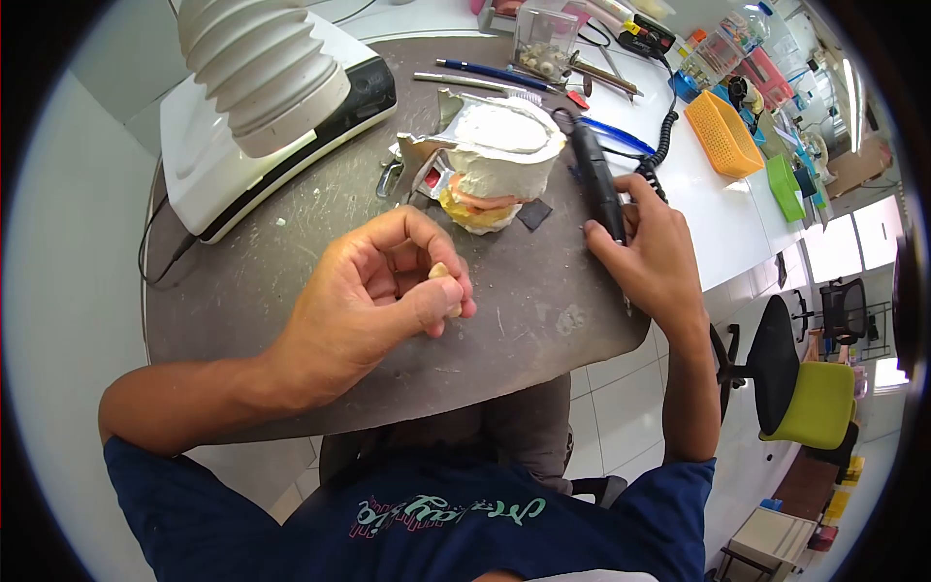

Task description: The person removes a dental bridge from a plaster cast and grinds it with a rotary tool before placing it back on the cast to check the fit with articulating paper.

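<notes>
In front of me, my left hand (359, 301) is closed over the mat, pinching a small cream, tooth-like piece (439, 272) between thumb and fingers. Part of that piece is hidden by the fingertips. At the right side, my right hand (655, 247) grips a black rotary handpiece (594, 175), which has a coiled cord (667, 131) near it. Beyond my left hand stands a white plaster dental model (504, 175) in a metal articulator (419, 160), with yellowish and pink material low on its front. A small dark square (533, 214) lies beside the model.
A white machine (281, 145) with a ribbed suction hose (257, 73) stands at the left. Pens (495, 73), a brush (475, 83) and a clear box of small pieces (543, 44) lie at the back. An orange basket (724, 134) stands at the right.
</notes>
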